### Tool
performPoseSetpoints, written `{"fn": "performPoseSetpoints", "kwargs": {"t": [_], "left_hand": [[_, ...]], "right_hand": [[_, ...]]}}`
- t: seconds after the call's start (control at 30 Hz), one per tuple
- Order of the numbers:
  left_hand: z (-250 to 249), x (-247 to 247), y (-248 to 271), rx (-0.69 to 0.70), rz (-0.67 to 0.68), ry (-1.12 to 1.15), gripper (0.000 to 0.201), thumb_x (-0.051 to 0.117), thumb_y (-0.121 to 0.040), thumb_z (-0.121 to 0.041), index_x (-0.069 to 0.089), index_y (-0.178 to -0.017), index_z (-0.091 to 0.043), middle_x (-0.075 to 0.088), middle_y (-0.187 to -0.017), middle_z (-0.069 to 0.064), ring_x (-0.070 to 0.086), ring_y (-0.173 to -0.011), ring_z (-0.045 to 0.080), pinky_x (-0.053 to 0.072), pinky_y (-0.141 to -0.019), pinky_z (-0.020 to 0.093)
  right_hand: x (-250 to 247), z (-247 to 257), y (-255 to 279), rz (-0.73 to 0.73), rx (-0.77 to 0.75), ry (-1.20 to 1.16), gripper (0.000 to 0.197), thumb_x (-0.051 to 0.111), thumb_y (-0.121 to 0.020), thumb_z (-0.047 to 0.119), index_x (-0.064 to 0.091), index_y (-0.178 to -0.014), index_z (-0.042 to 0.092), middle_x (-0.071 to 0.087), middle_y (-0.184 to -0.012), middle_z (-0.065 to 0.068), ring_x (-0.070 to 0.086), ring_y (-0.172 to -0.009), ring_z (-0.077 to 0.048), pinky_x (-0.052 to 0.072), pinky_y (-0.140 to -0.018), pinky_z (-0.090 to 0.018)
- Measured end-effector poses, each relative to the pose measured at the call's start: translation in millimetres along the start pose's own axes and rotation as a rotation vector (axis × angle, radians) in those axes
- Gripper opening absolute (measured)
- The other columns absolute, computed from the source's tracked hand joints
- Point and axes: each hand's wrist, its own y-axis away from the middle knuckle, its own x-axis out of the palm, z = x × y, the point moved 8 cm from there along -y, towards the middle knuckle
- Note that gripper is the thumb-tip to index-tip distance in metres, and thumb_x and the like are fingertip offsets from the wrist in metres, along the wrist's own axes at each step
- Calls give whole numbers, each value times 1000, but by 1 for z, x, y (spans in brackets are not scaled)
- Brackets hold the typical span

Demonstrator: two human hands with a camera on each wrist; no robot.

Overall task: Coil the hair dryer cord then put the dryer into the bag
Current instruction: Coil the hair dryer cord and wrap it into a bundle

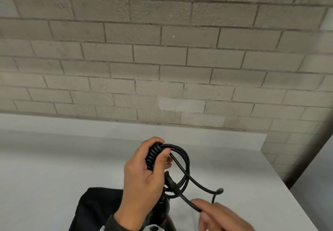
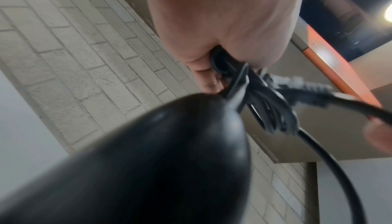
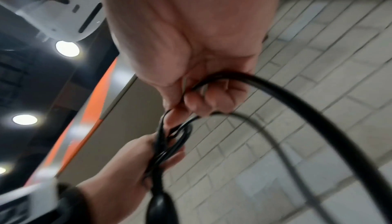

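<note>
Above the table, my left hand (image 1: 158,156) grips several gathered loops of the black cord (image 1: 186,166), thumb pressed over the bundle. The black hair dryer (image 1: 163,211) hangs below that hand, mostly hidden by it; its rounded body fills the left wrist view (image 2: 148,160). My right hand (image 1: 201,210) pinches the free length of cord at the lower right. From there the cord arcs out to the plug end (image 1: 220,190). The black bag (image 1: 93,207) lies on the table under my left forearm. In the right wrist view the cord (image 3: 297,108) runs from my curled right fingers (image 3: 212,100) to the coil.
The white table (image 1: 54,158) stretches left and ahead, with its right edge close to my right hand. A grey brick wall (image 1: 162,59) stands behind the table. A small dark round thing (image 1: 154,228) sits at the bottom edge.
</note>
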Motion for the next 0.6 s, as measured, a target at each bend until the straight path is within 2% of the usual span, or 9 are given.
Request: {"fn": "performPoseSetpoints", "kwargs": {"t": [0.07, 0.13, 0.2, 0.27, 0.33, 0.4, 0.47, 0.53, 0.6], "left_hand": [[1, -1, 0, -19, 6, 28, 16, 61, -85, -23, 64, -101, -22, 69, -79, -2, 71, -68, 17, 61, -65, 28], [3, -2, 0, -33, 2, 51, 16, 61, -85, -23, 64, -101, -21, 69, -78, -2, 71, -68, 18, 61, -66, 29], [5, -1, 0, -36, 6, 57, 16, 61, -85, -23, 64, -101, -20, 69, -77, -3, 71, -68, 18, 61, -66, 30], [5, 0, 1, -31, 13, 61, 16, 61, -86, -23, 64, -101, -21, 69, -77, -3, 71, -68, 18, 61, -67, 31], [6, 2, 1, -29, 20, 67, 16, 61, -86, -23, 64, -102, -21, 69, -77, -3, 71, -68, 18, 61, -67, 32], [6, 4, 1, -32, 27, 70, 16, 61, -86, -24, 63, -102, -22, 69, -77, -3, 71, -69, 19, 62, -67, 32], [5, 6, 2, -22, 32, 64, 14, 64, -89, -27, 63, -102, -22, 69, -78, -4, 71, -70, 19, 62, -66, 32], [5, 7, 2, -8, 33, 51, 14, 63, -89, -28, 63, -102, -23, 68, -78, -4, 71, -70, 19, 62, -66, 32], [5, 9, 3, -5, 38, 38, 15, 62, -88, -27, 63, -103, -25, 68, -79, -4, 70, -71, 18, 62, -66, 34]], "right_hand": [[-25, -12, 1, -52, -75, 236, 29, 27, -97, 51, 52, -111, 57, 56, -86, 35, 54, -75, 8, 44, -74, -7], [-34, -32, 8, -99, -93, 376, 29, 20, -101, 48, 48, -107, 54, 51, -90, 39, 47, -80, 10, 39, -79, -6], [-35, -56, 13, -76, -82, 464, 29, 18, -101, 48, 46, -100, 55, 47, -93, 35, 42, -86, 10, 31, -89, -7], [-33, -80, 22, -117, -83, 555, 34, 17, -101, 41, 48, -92, 51, 45, -87, 27, 44, -88, 5, 30, -96, -19], [-29, -100, 33, -177, -63, 609, 37, 20, -98, 32, 52, -84, 44, 46, -82, 19, 48, -88, -4, 33, -96, -28], [-23, -114, 39, -180, -26, 621, 38, 21, -98, 33, 53, -81, 43, 45, -83, 18, 50, -93, -6, 25, -107, -25], [-15, -110, 43, -160, -31, 571, 38, 18, -100, 36, 52, -87, 46, 45, -85, 22, 46, -112, 4, 15, -112, -19], [-20, -92, 32, -190, -6, 437, 37, 18, -101, 39, 54, -94, 45, 47, -90, 27, 36, -123, 15, 19, -107, -12], [-32, -63, 25, -340, 6, 246, 39, 27, -99, 44, 65, -96, 37, 51, -95, 25, 44, -113, 13, 29, -98, -6]]}}
